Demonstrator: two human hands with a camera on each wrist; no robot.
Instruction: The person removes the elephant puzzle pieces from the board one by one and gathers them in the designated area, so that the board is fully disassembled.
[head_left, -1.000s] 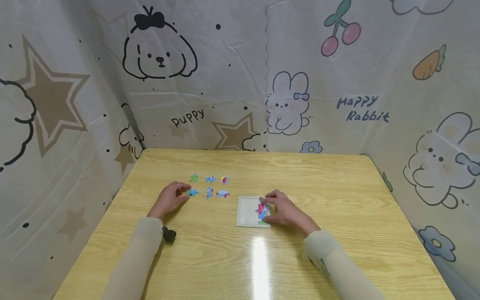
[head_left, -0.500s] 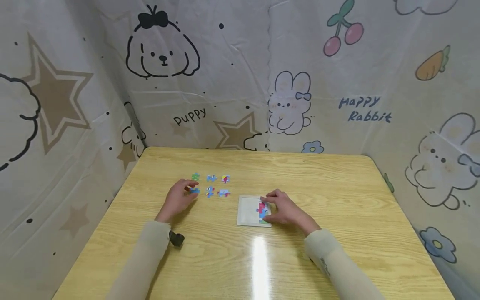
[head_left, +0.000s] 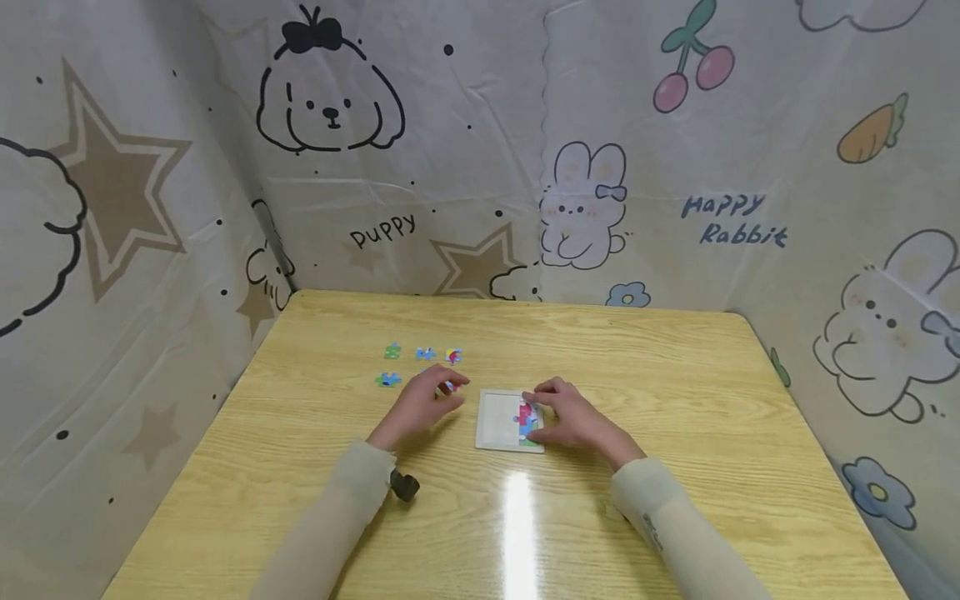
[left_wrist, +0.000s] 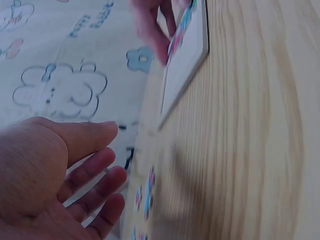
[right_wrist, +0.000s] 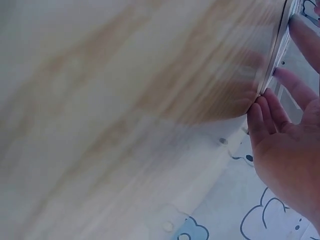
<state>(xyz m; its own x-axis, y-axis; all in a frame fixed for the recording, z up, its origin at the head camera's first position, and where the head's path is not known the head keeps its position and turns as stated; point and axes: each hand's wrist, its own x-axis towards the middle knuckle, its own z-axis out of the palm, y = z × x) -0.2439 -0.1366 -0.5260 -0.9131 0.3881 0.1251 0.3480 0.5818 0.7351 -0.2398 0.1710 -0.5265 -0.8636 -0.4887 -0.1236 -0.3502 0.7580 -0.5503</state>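
My left hand [head_left: 420, 404] is over the table beside the loose jigsaw pieces, its fingers loosely bent with nothing visible between them. A red-and-blue jigsaw piece [head_left: 452, 387] shows partly behind those fingers. In the left wrist view the thumb and fingertips of that hand stand apart. The square white puzzle tray [head_left: 497, 421] lies flat to the right. Joined pink, blue and green pieces [head_left: 525, 421] fill its right side. My right hand [head_left: 573, 418] rests at the tray's right edge, fingertips touching it; in the right wrist view several fingertips [right_wrist: 256, 107] meet this edge.
Other jigsaw pieces lie behind and left of my left hand: a green one [head_left: 393, 351], a blue one [head_left: 425, 353], a yellow-and-red one [head_left: 453, 356] and a blue-green one [head_left: 388, 379]. Printed curtains [head_left: 480, 150] stand around the wooden table [head_left: 645, 358].
My left hand has moved right, from the blue-green piece to the pieces nearer the tray, uncovering the blue-green piece. The right hand has stayed at the tray's edge.
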